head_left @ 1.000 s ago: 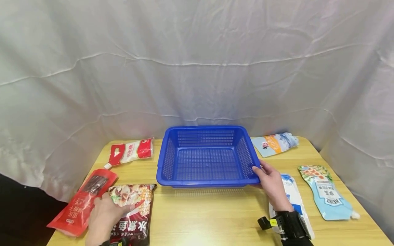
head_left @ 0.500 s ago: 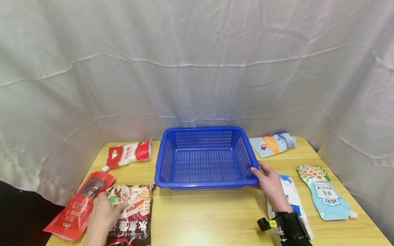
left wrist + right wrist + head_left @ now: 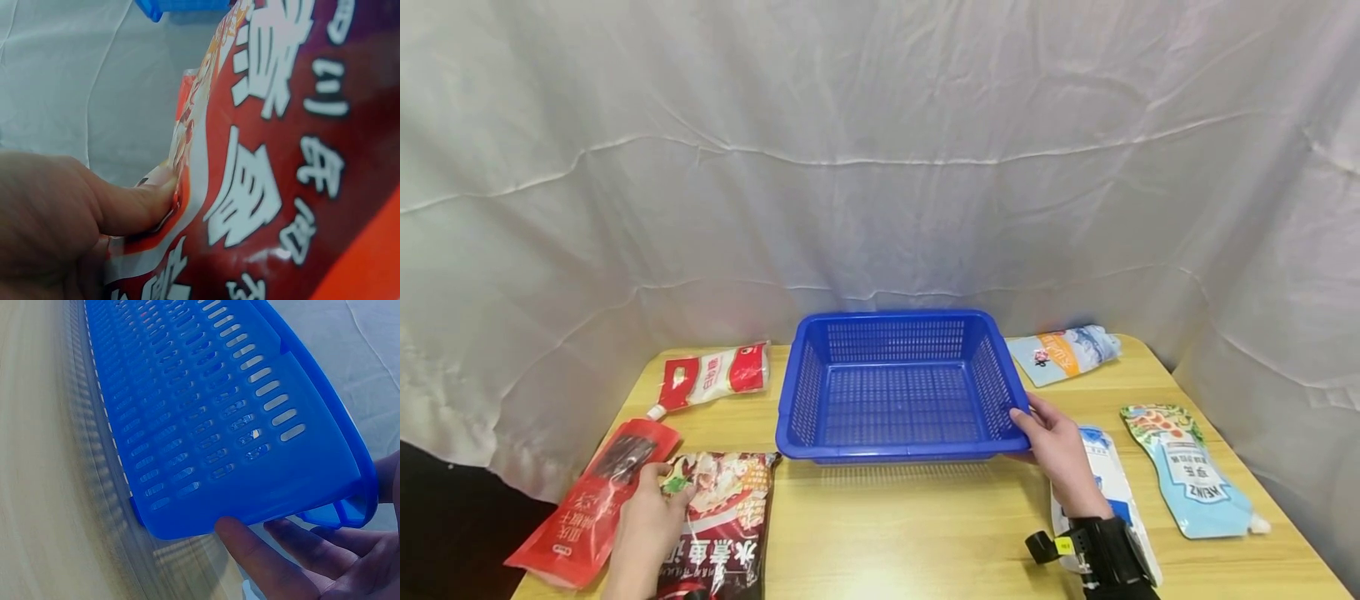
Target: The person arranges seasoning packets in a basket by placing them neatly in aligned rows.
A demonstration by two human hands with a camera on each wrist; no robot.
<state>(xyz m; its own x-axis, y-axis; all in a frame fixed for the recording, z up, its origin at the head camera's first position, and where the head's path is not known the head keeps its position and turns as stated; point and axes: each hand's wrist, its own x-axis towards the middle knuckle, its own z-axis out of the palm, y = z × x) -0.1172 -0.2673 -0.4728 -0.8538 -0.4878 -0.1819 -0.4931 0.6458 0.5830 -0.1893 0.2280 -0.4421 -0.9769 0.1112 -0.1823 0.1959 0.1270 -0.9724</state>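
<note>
At bench's front-left corner, head view: left hand (image 3: pixel 647 521) grips dark-red packet (image 3: pixel 718 525); right hand (image 3: pixel 1054 442) holds blue basket's (image 3: pixel 895 454) front-right corner. Left wrist view: thumb pinches packet (image 3: pixel 275 162). Right wrist view: fingers (image 3: pixel 262 556) under basket rim (image 3: pixel 250 506). Judged step: pickup; next, lift packet clear.

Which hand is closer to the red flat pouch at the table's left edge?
Left. The left hand grips the dark red printed bag right beside the red flat pouch; the right hand holds the blue basket across the table.
</note>
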